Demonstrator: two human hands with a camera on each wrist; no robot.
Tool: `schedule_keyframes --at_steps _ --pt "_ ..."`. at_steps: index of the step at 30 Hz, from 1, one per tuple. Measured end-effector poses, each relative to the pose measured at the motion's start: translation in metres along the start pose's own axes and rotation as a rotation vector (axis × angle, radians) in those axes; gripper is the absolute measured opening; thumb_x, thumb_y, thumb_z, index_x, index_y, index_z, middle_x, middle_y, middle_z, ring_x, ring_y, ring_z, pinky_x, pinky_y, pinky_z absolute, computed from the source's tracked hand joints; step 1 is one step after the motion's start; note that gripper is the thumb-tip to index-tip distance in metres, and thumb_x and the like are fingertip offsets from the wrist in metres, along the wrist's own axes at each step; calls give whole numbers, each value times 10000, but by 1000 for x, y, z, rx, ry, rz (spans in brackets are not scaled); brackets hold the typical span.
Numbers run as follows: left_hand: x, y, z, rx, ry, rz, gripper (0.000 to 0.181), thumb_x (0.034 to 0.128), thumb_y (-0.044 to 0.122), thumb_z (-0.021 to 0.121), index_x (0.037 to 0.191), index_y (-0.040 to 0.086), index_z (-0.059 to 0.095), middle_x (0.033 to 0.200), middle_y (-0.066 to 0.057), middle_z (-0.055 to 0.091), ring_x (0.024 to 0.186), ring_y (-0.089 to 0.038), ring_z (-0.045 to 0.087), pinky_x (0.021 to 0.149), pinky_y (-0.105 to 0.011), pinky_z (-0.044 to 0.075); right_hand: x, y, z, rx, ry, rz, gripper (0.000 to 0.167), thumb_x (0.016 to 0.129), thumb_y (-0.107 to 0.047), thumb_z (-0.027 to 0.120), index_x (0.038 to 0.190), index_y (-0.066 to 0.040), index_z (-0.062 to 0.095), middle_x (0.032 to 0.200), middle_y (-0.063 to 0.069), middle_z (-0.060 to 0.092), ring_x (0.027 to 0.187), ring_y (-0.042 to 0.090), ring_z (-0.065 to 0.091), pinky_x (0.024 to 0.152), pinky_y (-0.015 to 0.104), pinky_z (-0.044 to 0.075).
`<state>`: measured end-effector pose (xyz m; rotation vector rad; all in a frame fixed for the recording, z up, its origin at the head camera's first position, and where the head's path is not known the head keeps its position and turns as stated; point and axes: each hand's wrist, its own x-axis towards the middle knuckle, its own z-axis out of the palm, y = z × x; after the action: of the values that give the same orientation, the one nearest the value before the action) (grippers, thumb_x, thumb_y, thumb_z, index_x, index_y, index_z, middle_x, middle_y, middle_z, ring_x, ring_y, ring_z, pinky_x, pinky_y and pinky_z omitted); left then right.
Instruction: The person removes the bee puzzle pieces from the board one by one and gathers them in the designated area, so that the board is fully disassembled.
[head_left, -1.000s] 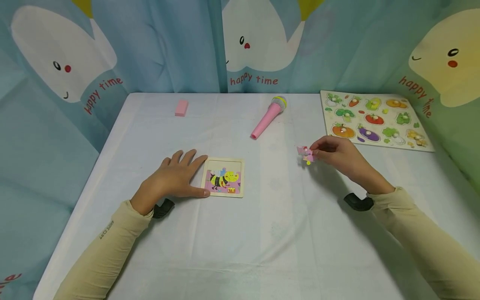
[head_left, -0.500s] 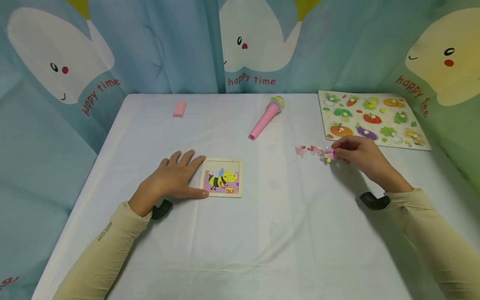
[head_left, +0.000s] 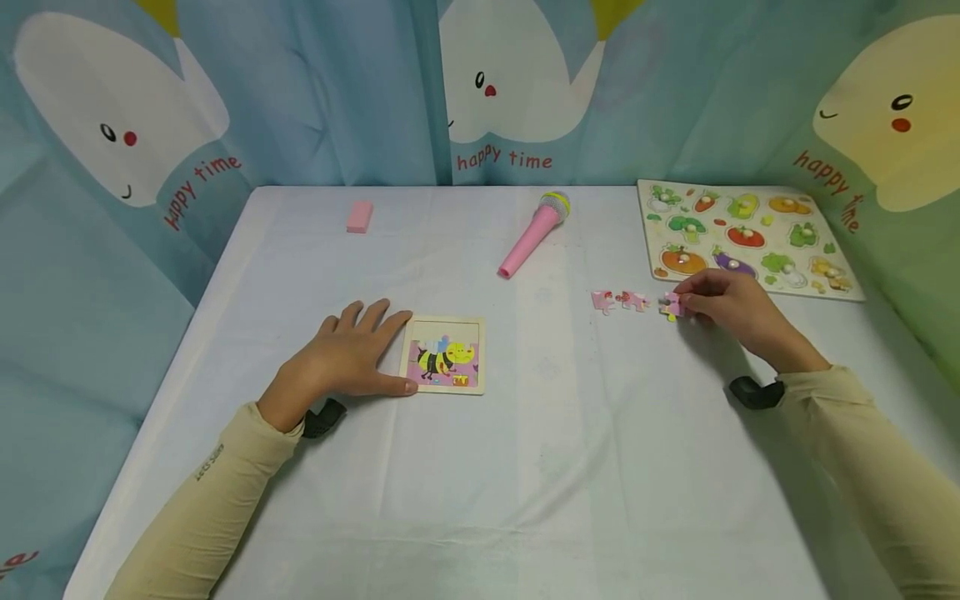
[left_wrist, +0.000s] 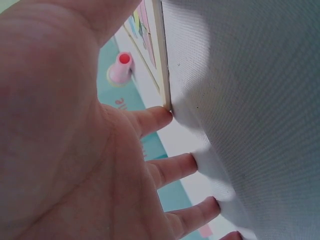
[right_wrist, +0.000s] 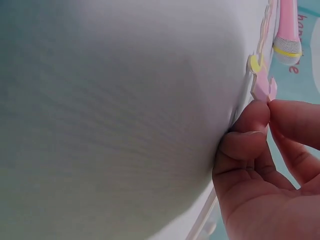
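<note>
At right, pinching small pink-yellow jigsaw piece (right_wrist: 262, 86) with right hand (head_left: 733, 310); touching square wooden puzzle tray (head_left: 444, 330) with splayed left hand (head_left: 347, 354).

Square pale wood frame (head_left: 427, 328): matt, smooth. Pink-and-yellow interlocking puzzle piece (right_wrist: 262, 85): smooth printed face, pale wood-like edge. White cloth-covered tabletop (head_left: 495, 475): matt, fine weave, creased. Pink tapered plastic-look microphone (head_left: 531, 240): smooth body, rough silver mesh head (head_left: 555, 202). 2 beige sleeves (head_left: 197, 508): matt cloth.
</note>
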<state>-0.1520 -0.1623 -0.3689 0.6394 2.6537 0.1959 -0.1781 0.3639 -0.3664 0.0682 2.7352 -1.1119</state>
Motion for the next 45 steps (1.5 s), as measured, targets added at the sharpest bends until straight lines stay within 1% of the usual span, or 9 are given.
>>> schedule_keyframes --at_steps 6,15,17,24,30,34,37,40,45 --pt "0 -1 0 -2 0 0 1073 922 627 765 1706 94 264 1737 -246 184 1555 -545 166 1165 -697 262 4 -3 0 -27 -3 -5 275 1084 -125 641 1267 79 670 928 28 704 780 164 584 639 286 502" --pt "0 0 -1 -1 -3 1 1066 926 629 756 1708 99 262 1738 -246 182 1556 -546 165 1166 -701 258 10 -6 3 -112 -14 22 310 1098 -185 635 1292 54 667 1055 113 707 920 265 567 699 268 486" --pt "0 -1 -1 -1 -2 0 1066 926 628 756 1708 99 260 1738 -246 181 1555 -546 164 1165 -702 258 12 -7 4 -124 -9 15 300 1097 -174 633 1278 60 675 1054 129 704 920 274 561 695 261 480" --pt "1 -1 0 6 0 -1 1070 923 629 761 1706 95 264 1736 -247 186 1554 -545 168 1165 -706 260 14 -10 6 -163 14 -28 245 1069 -130 662 1199 73 708 1075 168 706 874 227 556 674 254 450" --pt "2 -2 1 4 2 3 1071 922 637 757 1709 107 261 1739 -242 182 1555 -548 167 1164 -706 259 12 -13 6 -193 30 -33 256 1070 -138 656 1202 76 703 1093 195 689 903 257 562 678 261 447" --pt "1 -2 1 5 9 5 1068 918 632 763 1707 108 269 1736 -242 190 1552 -546 176 1162 -705 263 12 -18 7 -180 45 -42 255 1075 -144 648 1205 71 695 1110 205 689 927 255 556 688 246 443" --pt "1 -1 1 4 9 2 1067 917 627 766 1707 108 270 1735 -242 194 1551 -544 179 1164 -706 259 12 -23 9 -162 59 -70 260 1080 -155 649 1206 67 696 1144 217 707 911 205 556 682 238 437" --pt "0 0 0 -1 2 -7 1070 917 626 767 1709 110 266 1738 -239 189 1554 -542 174 1171 -708 248 10 -31 13 -123 65 -104 270 1082 -164 652 1216 65 704 1126 210 717 859 153 565 664 235 445" --pt "0 0 -1 2 -4 -13 1078 915 634 766 1712 115 259 1741 -235 183 1556 -540 171 1175 -712 240 5 -49 23 -46 31 -151 273 1084 -156 644 1244 59 696 1053 175 693 806 167 585 652 237 494"
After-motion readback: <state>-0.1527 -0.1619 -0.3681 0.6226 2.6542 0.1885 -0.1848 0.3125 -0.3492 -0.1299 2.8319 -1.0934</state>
